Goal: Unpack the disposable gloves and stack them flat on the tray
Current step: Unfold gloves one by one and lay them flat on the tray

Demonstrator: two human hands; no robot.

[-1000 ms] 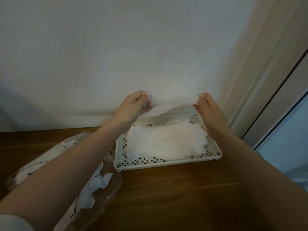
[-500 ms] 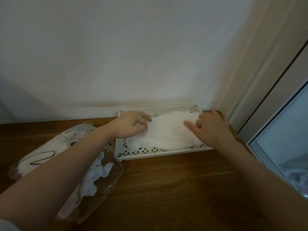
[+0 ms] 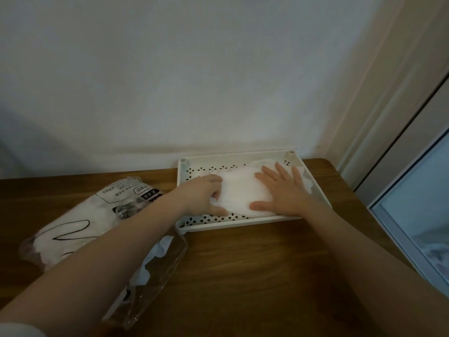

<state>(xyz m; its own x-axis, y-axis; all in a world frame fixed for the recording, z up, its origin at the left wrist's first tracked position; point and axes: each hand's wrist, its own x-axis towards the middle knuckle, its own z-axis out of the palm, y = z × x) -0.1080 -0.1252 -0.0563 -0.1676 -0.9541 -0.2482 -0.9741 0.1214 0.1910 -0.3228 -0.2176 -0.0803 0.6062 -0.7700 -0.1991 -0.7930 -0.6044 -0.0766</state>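
A white perforated tray (image 3: 230,221) stands on the wooden table against the wall. A stack of thin translucent white disposable gloves (image 3: 239,190) lies flat in it. My right hand (image 3: 283,192) lies spread on the right part of the stack, fingers straight, pressing down. My left hand (image 3: 204,194) rests on the left edge of the stack with its fingers bent over the gloves; whether it pinches them is unclear. A clear plastic glove pack (image 3: 158,263), open, with white gloves showing inside, lies under my left forearm.
A second printed plastic pack (image 3: 80,215) lies at the left of the table. The wall runs directly behind the tray. A curtain and a window frame (image 3: 398,227) stand at the right, past the table's edge.
Both hands came down from holding a glove stretched in the air above the tray. The glove now lies on the stack, and my right hand has flattened out on it.
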